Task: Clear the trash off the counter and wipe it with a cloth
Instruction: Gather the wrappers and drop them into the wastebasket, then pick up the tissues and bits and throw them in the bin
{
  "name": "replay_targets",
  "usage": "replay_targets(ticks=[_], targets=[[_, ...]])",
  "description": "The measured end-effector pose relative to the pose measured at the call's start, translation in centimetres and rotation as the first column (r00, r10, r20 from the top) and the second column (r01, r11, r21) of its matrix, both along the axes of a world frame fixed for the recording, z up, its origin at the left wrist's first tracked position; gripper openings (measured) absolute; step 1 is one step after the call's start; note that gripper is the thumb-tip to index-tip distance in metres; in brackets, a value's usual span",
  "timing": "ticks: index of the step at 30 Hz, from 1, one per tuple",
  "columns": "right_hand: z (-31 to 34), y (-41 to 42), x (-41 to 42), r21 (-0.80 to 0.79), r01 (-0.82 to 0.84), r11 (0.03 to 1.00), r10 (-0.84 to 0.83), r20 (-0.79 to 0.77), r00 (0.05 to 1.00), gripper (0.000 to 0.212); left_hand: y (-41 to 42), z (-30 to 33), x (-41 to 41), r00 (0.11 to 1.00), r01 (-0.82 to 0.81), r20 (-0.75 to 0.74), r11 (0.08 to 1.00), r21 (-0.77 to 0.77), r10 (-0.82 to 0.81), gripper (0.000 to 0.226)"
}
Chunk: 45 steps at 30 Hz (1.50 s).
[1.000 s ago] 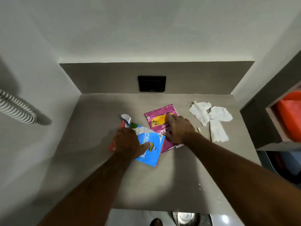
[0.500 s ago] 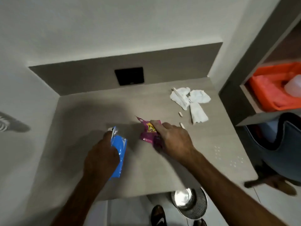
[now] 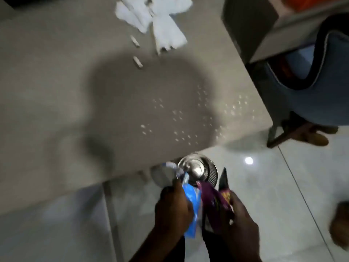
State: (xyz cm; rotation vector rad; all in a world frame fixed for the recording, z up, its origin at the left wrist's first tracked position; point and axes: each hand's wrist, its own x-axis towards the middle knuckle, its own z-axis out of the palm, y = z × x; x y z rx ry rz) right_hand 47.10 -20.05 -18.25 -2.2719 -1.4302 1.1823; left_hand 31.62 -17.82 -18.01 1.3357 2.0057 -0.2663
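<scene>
Head view: blue wrapper in left hand, beside right hand.

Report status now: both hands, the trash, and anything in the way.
Left hand grips blue wrapper; right hand grips purple wrapper. Both over steel bin. Tissues remain on counter.

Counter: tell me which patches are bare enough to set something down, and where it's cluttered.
The counter's left half and middle are bare, from the front edge back toward the wall. The far right is crowded with torn white tissue and two small paper bits in front of it. Pale crumbs speckle the front right corner.
</scene>
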Motion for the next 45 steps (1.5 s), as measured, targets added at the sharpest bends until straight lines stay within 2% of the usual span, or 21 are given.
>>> replay_targets(ticks=[2,4,7,11,13,16,18,21,23,26,30,34,36,38,40,42,45], targets=[[-5.6,0.9,0.2,-0.015,-0.064,0.998,0.065,0.066,0.996,0.050,2.1,-5.7,0.6,0.999,-0.040,-0.034,0.999,-0.025,0.039,0.055],[-11.9,2.3,0.0,0.033,-0.094,0.995,0.092,0.061,0.994,0.051,3.1,-11.9,1.3,0.995,-0.102,-0.014,0.994,-0.030,0.102,0.054],[-19.0,5.4,-0.5,0.112,-0.098,0.989,0.095,0.028,0.995,0.045,4.5,-19.5,1.4,0.989,-0.143,0.025,0.989,-0.038,0.144,0.064],[-26.3,7.0,-0.2,0.031,-0.214,0.976,0.209,0.117,0.971,0.041,4.6,-26.5,1.8,0.976,-0.191,0.113,0.981,0.020,0.188,0.079],[-28.6,7.1,-0.2,-0.062,-0.281,0.958,0.288,0.145,0.947,0.042,4.7,-28.6,1.9,0.980,-0.141,0.149,0.989,0.047,0.133,0.088],[-30.8,6.9,-0.9,-0.252,-0.393,0.884,0.429,0.107,0.897,0.049,4.7,-30.2,2.1,0.994,0.015,0.112,0.997,-0.074,-0.007,0.090],[-31.3,6.8,-1.2,-0.296,-0.443,0.846,0.471,0.027,0.882,0.046,4.7,-30.0,2.0,0.991,0.048,0.131,0.993,-0.112,-0.033,0.085],[-30.9,7.0,-1.4,-0.298,-0.489,0.820,0.477,-0.117,0.871,0.040,4.8,-28.8,1.3,0.996,0.038,0.088,0.997,-0.072,-0.031,0.073],[-29.3,7.3,-1.4,-0.304,-0.475,0.826,0.460,-0.124,0.879,0.037,4.9,-26.7,0.8,0.997,0.049,0.054,0.998,-0.041,-0.047,0.067],[-24.4,8.0,-0.7,-0.216,-0.374,0.902,0.355,-0.120,0.927,0.037,5.3,-21.0,0.8,0.988,0.147,0.048,0.989,0.030,-0.149,0.048],[-14.0,7.0,1.9,0.099,-0.167,0.981,0.180,-0.138,0.974,0.032,3.8,-10.7,1.4,0.954,0.280,0.049,0.935,0.218,-0.297,0.050],[-4.0,4.8,4.8,0.357,0.014,0.934,0.032,-0.124,0.992,0.018,1.3,0.2,1.8,0.881,0.403,-0.009,0.740,0.539,-0.473,0.044],[2.0,5.3,5.3,0.502,0.126,0.855,-0.076,-0.119,0.990,0.016,1.0,5.1,1.7,0.846,0.437,-0.077,0.602,0.669,-0.528,0.035],[6.7,6.6,4.9,0.593,0.195,0.781,-0.136,-0.144,0.980,0.016,1.3,7.8,0.7,0.854,0.429,-0.131,0.539,0.725,-0.503,0.029],[11.2,9.0,3.8,0.652,0.194,0.733,-0.120,-0.156,0.980,0.014,2.4,10.2,-1.5,0.890,0.360,-0.106,0.540,0.761,-0.444,0.028],[14.8,12.2,2.4,0.699,0.114,0.706,-0.034,-0.127,0.991,0.014,4.8,13.0,-4.0,0.918,0.287,-0.091,0.489,0.824,-0.386,0.030],[19.2,18.3,-0.7,0.667,-0.067,0.742,0.137,-0.052,0.989,0.023,10.2,15.7,-8.4,0.931,0.273,-0.131,0.411,0.870,-0.341,0.036]])
